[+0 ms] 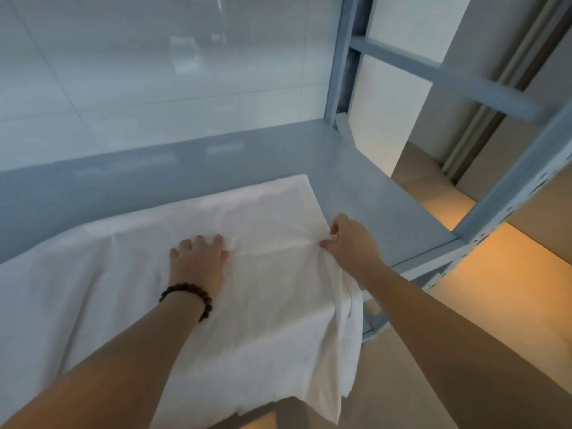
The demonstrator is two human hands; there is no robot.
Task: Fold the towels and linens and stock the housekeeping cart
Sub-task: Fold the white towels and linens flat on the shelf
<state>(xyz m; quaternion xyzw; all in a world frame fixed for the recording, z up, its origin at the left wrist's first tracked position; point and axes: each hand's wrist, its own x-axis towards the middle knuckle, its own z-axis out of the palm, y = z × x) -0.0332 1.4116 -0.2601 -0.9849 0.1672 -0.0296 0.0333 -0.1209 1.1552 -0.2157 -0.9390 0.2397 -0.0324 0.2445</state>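
Observation:
A large white linen sheet (102, 283) lies spread over a grey-blue metal shelf (371, 193), its near part hanging over the front edge. My left hand (198, 261), with a dark bead bracelet at the wrist, presses flat on the middle of the sheet with straight fingers. My right hand (349, 239) pinches the sheet's right edge between thumb and fingers, and the cloth bunches into folds below it.
The shelf belongs to a grey-blue metal rack with slotted uprights (510, 193) at the right and a crossbar (433, 72) above. A glossy white tiled wall (154, 72) stands behind. A beige floor (495, 289) shows to the right and below.

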